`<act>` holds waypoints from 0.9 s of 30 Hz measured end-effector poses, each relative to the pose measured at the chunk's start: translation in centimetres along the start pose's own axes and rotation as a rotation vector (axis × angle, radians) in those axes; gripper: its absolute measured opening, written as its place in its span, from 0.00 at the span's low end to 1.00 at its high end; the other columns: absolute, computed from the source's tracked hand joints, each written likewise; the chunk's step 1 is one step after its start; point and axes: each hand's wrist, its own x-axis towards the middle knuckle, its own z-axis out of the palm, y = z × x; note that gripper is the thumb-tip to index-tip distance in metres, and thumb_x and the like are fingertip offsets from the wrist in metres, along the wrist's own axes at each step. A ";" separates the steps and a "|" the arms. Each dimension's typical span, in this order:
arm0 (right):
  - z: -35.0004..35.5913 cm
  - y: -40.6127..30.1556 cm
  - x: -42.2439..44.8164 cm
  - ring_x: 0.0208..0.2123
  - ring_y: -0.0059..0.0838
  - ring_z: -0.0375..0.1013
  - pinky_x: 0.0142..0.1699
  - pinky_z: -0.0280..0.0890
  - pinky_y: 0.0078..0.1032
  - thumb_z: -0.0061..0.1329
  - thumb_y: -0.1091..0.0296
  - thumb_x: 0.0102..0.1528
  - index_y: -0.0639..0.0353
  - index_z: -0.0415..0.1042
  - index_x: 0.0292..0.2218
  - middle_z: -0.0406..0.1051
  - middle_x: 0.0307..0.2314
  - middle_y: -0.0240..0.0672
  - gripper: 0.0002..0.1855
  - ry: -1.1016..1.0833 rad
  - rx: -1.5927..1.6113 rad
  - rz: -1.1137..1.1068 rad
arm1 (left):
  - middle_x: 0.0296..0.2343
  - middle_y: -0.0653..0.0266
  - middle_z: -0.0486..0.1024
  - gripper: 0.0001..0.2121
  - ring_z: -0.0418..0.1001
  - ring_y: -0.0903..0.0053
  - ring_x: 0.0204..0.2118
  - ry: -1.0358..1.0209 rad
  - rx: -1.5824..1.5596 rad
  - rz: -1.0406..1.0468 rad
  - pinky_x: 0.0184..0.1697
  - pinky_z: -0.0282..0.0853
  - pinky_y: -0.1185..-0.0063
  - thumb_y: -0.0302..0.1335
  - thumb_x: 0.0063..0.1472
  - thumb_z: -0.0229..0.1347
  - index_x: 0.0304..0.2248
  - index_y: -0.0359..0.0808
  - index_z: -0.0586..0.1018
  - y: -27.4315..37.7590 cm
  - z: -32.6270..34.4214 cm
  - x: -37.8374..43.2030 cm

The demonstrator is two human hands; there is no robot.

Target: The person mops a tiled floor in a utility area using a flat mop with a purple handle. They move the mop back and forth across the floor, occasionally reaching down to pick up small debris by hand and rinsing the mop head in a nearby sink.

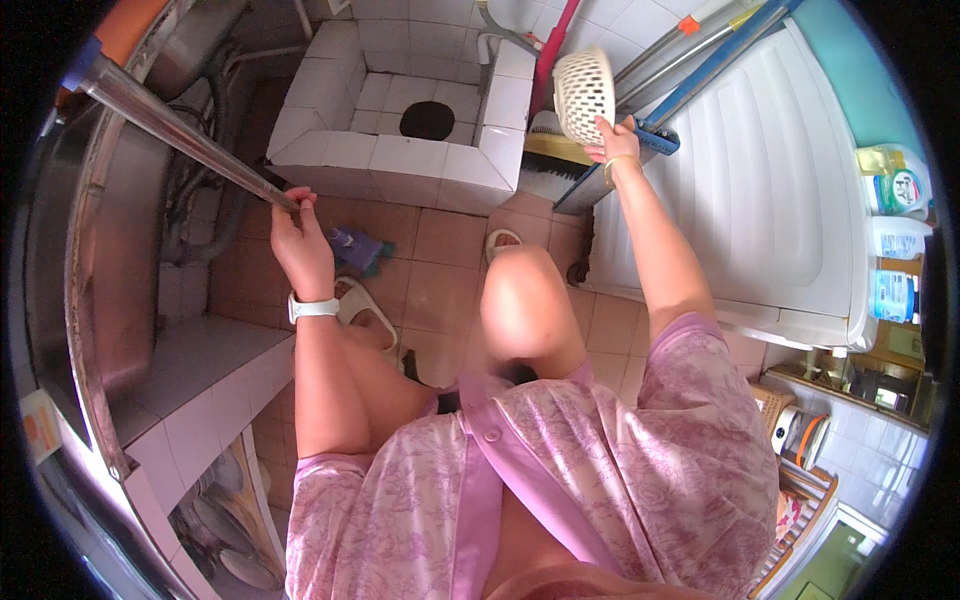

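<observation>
My left hand is at the lower end of a long metal pole, its fingers closed around the tip. The pole slants from the upper left, where it has a purple part. My right hand reaches forward and grips the rim of a white perforated plastic basket, which is tilted on its side. Just beside that hand is the blue head of a mop, whose blue handle leans to the upper right. A brush or broom with dark bristles stands below the basket.
A white-tiled basin with a dark round drain stands ahead. A white washing machine is at the right, with detergent bottles beyond. A purple package lies on the tiled floor near my foot. A tiled ledge and metal sink are left.
</observation>
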 end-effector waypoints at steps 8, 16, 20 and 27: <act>3.9 3.6 10.4 0.37 0.54 0.76 0.43 0.74 0.40 0.50 0.52 0.59 0.62 0.56 0.57 0.66 0.48 0.49 0.33 -0.178 0.613 0.212 | 0.33 0.64 0.74 0.05 0.71 0.80 0.37 -0.001 -0.030 -0.019 0.44 0.65 0.82 0.18 0.64 0.47 0.38 0.30 0.73 -1.2 -0.6 0.3; 9.2 9.5 16.4 0.27 0.27 0.75 0.29 0.70 0.27 0.53 0.67 0.54 0.63 0.66 0.51 0.75 0.31 0.40 0.23 0.630 -0.139 -0.410 | 0.35 0.65 0.73 0.05 0.70 0.81 0.39 0.040 -0.101 -0.061 0.47 0.63 0.83 0.18 0.65 0.46 0.39 0.30 0.72 0.6 -0.9 0.7; 17.2 1.5 10.1 0.27 0.30 0.76 0.33 0.71 0.24 0.51 0.71 0.56 0.66 0.74 0.40 0.77 0.30 0.42 0.11 0.232 0.127 -0.568 | 0.36 0.65 0.72 0.06 0.69 0.81 0.40 0.036 -0.094 -0.071 0.48 0.63 0.83 0.17 0.65 0.46 0.39 0.31 0.72 1.1 -1.3 0.1; 34.1 -12.5 7.8 0.25 0.31 0.76 0.28 0.72 0.23 0.50 0.71 0.57 0.69 0.73 0.38 0.76 0.27 0.41 0.10 -0.315 0.402 -0.213 | 0.36 0.65 0.71 0.07 0.68 0.81 0.40 0.042 -0.076 -0.096 0.48 0.62 0.83 0.15 0.64 0.45 0.39 0.31 0.72 2.1 -1.8 0.1</act>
